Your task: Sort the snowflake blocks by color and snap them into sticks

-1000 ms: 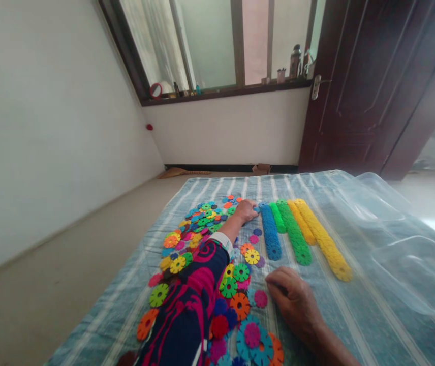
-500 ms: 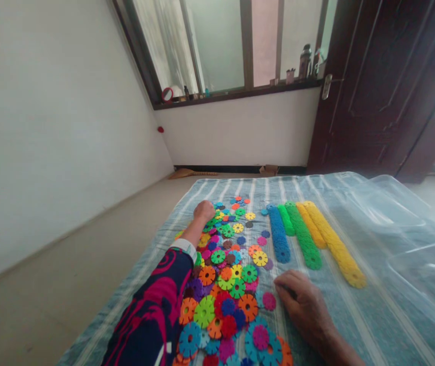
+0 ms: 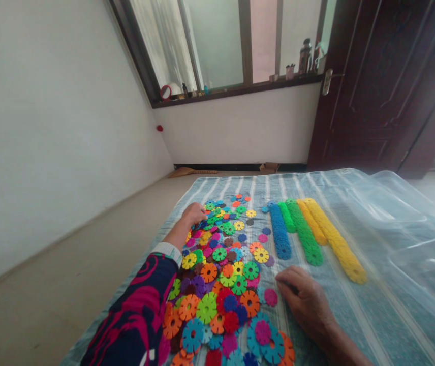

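Note:
My left hand reaches to the far left edge of a spread-out pile of notched plastic discs in many colours. Its fingers are bent together at the discs; what they hold, if anything, is hidden. On the cloth to the right of the pile rests my right hand, fingers curled and thumb drawn in, its inside out of sight. A pink disc lies just left of it. Beyond that hand, discs are laid overlapping in rows: a blue row, a long green row and a long yellow row.
A shorter bright green row and a shorter yellow row lie between the long ones. Two clear plastic containers, one farther and one nearer, stand at the right on the striped cloth. A door is behind.
My left hand has shifted left, away from the discs near the far end, uncovering more of them. My right hand has stayed in nearly the same place.

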Motion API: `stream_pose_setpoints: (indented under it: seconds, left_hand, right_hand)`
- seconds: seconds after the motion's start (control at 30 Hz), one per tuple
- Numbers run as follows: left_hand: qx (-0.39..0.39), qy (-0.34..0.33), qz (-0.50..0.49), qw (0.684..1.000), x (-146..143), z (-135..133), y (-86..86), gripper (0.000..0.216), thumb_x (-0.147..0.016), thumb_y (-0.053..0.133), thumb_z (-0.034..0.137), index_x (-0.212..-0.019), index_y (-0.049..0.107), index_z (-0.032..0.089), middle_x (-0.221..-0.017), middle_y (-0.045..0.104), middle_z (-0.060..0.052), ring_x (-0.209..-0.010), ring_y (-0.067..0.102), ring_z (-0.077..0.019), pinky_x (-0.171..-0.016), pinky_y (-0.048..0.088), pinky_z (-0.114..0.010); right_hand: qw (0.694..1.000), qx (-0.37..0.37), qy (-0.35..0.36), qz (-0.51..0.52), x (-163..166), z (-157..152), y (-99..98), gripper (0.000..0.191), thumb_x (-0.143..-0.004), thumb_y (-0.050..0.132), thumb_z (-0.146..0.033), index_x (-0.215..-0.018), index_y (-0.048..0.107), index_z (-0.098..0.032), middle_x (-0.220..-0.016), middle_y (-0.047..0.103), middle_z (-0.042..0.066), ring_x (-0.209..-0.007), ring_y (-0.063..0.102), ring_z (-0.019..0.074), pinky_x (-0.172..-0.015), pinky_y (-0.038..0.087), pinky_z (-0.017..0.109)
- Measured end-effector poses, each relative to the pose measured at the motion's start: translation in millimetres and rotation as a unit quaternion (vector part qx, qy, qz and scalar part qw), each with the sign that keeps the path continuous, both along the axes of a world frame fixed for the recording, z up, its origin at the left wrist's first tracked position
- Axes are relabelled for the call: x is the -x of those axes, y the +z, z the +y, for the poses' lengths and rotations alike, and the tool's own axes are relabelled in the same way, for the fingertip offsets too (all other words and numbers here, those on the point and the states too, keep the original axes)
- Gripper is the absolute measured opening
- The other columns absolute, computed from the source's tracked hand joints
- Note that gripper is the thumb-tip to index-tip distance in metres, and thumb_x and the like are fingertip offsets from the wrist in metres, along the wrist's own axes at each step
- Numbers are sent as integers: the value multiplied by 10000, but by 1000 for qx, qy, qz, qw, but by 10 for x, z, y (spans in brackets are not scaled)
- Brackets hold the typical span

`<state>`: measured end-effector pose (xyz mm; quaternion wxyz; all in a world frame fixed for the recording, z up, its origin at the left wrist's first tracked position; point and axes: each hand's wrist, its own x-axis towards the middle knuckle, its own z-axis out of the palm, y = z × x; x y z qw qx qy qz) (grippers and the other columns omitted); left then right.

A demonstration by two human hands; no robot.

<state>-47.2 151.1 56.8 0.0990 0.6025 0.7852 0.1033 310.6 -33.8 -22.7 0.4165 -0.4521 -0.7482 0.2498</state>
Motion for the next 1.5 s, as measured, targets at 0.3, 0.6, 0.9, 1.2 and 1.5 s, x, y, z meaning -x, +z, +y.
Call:
stream_pose_setpoints:
  seconds: [0.3, 0.6, 0.9, 1.2, 1.5]
  left_hand:
    - [-28, 13, -31, 999, -67, 37, 12, 144, -567, 656, 126, -698, 715, 136, -466, 528, 42, -509, 516, -99, -483, 367, -178]
    - [-42, 29, -102, 993, -136, 84, -2, 253, -614, 647, 109, -859, 707, 90, -441, 478, 47, -442, 468, -93, -458, 378, -196]
    - [-37, 13, -53, 998, -159, 201, -50, 194, -534, 664, 61, -699, 732, 139, -500, 578, 36, -588, 566, -131, -543, 409, -199]
    - [-25, -16, -25, 999, -115, 257, -69, 305, -549, 690, 103, -841, 755, 164, -604, 648, 23, -649, 603, -146, -578, 446, -199]
    - [2, -41, -9, 999, -122, 328, -20, 359, -518, 699, 96, -869, 745, 151, -484, 548, 51, -559, 554, -140, -519, 405, -207]
  right_hand:
    - [1000, -8, -5, 4, 11, 3, 1, 193, -861, 499, -201, -755, 660, -202, -765, 614, 32, -759, 559, 166, -695, 415, 265]
    - [1000, -16, -9, 11, 14, 5, 9, 186, -851, 505, -187, -762, 667, -208, -772, 625, 31, -760, 568, 163, -691, 423, 256]
    - [1000, -17, -13, 18, 16, 4, 20, 174, -847, 515, -182, -760, 664, -208, -778, 628, 28, -768, 570, 160, -692, 419, 250]
    - [1000, -7, -3, 16, 21, 17, 46, 183, -854, 500, -181, -758, 655, -201, -763, 620, 26, -767, 559, 160, -694, 414, 264]
    - [1000, -11, -10, 14, 38, 30, 68, 182, -845, 500, -151, -734, 637, -197, -739, 602, 15, -761, 554, 150, -685, 399, 253]
